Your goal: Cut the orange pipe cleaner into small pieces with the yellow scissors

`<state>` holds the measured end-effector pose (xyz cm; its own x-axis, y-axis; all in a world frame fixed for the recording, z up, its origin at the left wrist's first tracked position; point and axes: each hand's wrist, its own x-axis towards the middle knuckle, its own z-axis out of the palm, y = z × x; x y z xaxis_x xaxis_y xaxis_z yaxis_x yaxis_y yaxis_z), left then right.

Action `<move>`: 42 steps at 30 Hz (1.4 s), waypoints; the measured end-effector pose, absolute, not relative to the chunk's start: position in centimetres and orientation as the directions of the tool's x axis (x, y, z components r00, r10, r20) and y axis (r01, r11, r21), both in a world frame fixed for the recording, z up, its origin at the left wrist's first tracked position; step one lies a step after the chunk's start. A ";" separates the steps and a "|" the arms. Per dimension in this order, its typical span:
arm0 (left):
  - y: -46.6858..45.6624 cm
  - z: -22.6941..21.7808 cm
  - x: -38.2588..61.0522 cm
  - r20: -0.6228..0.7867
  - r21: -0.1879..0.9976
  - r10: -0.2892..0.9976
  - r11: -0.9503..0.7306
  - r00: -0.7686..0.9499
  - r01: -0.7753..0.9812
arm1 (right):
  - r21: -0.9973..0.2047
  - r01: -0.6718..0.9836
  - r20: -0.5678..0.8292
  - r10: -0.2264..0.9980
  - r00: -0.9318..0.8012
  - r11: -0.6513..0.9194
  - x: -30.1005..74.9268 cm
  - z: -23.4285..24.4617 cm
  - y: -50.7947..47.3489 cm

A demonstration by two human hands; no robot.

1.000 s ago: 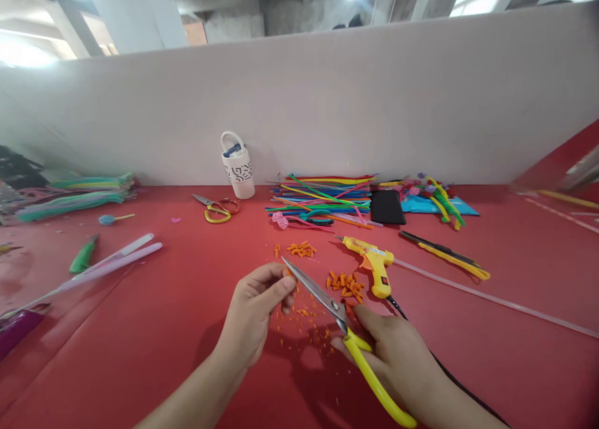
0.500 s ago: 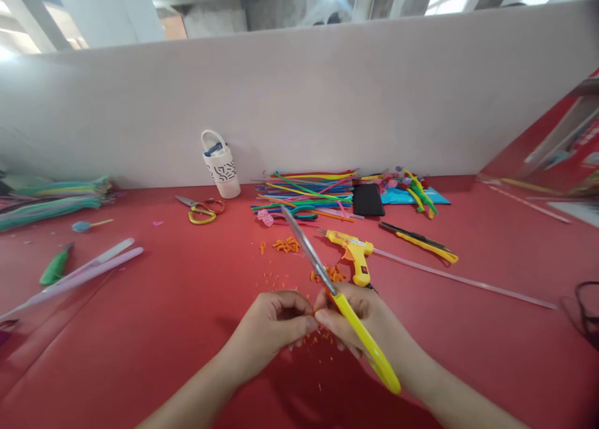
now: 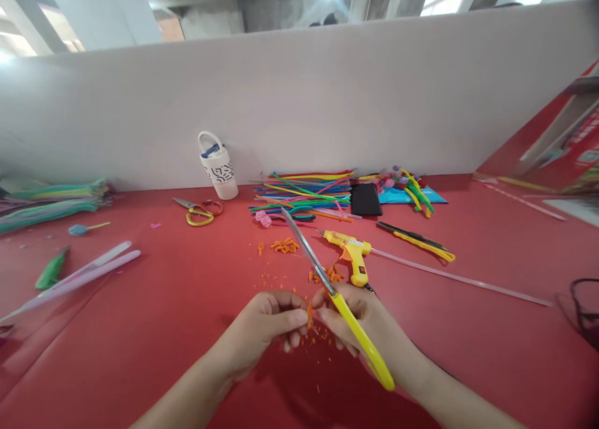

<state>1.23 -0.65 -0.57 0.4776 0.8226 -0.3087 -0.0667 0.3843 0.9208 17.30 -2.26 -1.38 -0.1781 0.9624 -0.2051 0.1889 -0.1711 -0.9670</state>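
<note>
My left hand is closed, its thumb and fingers pinching a short, fuzzy orange piece that looks like cut pipe cleaner. Close beside it, my right hand holds yellow-handled scissors, their blades together and pointing up and away to the left. The right thumb and fingertip are near the orange piece; whether they touch it I cannot tell. Orange fluff and clippings lie on the red table under my hands. Just beyond are two small heaps of orange pieces, one farther off and one nearer.
A yellow glue gun with a long glue stick lies to the right, near a yellow-and-black cutter. Behind are pipe cleaners and a black phone. A white cup and more scissors are at back left.
My fingertips have drawn slightly apart, and the orange piece now shows upright between them. The scissors stay in my right hand. The whole view has shifted a little.
</note>
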 end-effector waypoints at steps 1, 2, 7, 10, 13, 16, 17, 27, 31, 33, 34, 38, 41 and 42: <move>-0.7 -0.6 1.2 -0.331 0.902 0.802 0.424 0.497 -0.082 | -0.972 0.172 -0.195 0.961 -0.197 -0.162 17.2 -1.4 -2.3; -0.8 -0.6 1.3 -0.353 0.883 0.781 0.460 0.515 -0.093 | -0.974 0.161 -0.190 0.958 -0.214 -0.157 17.2 -1.3 -2.4; -1.0 -0.7 1.5 -0.406 0.831 0.715 0.548 0.569 -0.096 | -0.979 0.145 -0.178 0.951 -0.251 -0.145 17.2 -0.5 -2.7; -1.0 -0.9 1.6 -0.382 0.857 0.749 0.506 0.542 -0.095 | -0.978 0.160 -0.172 0.948 -0.267 -0.133 17.2 0.1 -2.8; -1.0 -1.0 1.8 -0.318 0.922 0.815 0.385 0.485 -0.043 | -0.970 0.200 -0.181 0.956 -0.230 -0.135 17.0 0.3 -2.8; -1.0 -0.9 1.9 -0.292 0.951 0.842 0.307 0.453 0.042 | -0.962 0.235 -0.188 0.962 -0.198 -0.140 16.8 0.1 -2.8; -1.0 -0.9 1.9 -0.289 0.954 0.849 0.295 0.442 0.056 | -0.960 0.243 -0.187 0.962 -0.196 -0.137 16.8 0.0 -2.8; -0.1 -0.7 0.9 -0.192 0.952 0.974 0.214 0.121 -0.217 | -0.840 0.540 -0.065 0.980 -0.189 0.049 17.8 -0.2 -2.6; 0.1 -0.5 0.5 -0.155 0.930 0.987 0.160 0.041 -0.331 | -0.567 0.804 0.037 0.981 -0.192 0.179 18.1 -1.1 -2.5; 0.1 -0.4 0.4 -0.135 0.921 0.990 0.135 0.026 -0.367 | -0.438 0.870 0.074 0.973 -0.217 0.228 18.3 -1.7 -2.5; 0.1 -0.3 0.3 -0.125 0.916 0.992 0.125 0.024 -0.380 | -0.376 0.892 0.093 0.968 -0.234 0.251 18.3 -2.0 -2.4; 0.0 -0.2 0.3 -0.089 0.888 0.995 0.095 0.036 -0.449 | -0.221 0.915 0.151 0.938 -0.311 0.338 18.4 -3.0 -2.4; 0.0 -0.2 0.3 -0.069 0.876 0.997 0.077 0.036 -0.477 | -0.182 0.908 0.181 0.921 -0.346 0.377 18.3 -3.3 -2.6; 0.0 -0.2 0.3 -0.065 0.875 0.997 0.072 0.031 -0.478 | -0.172 0.907 0.193 0.916 -0.351 0.384 18.2 -3.4 -2.6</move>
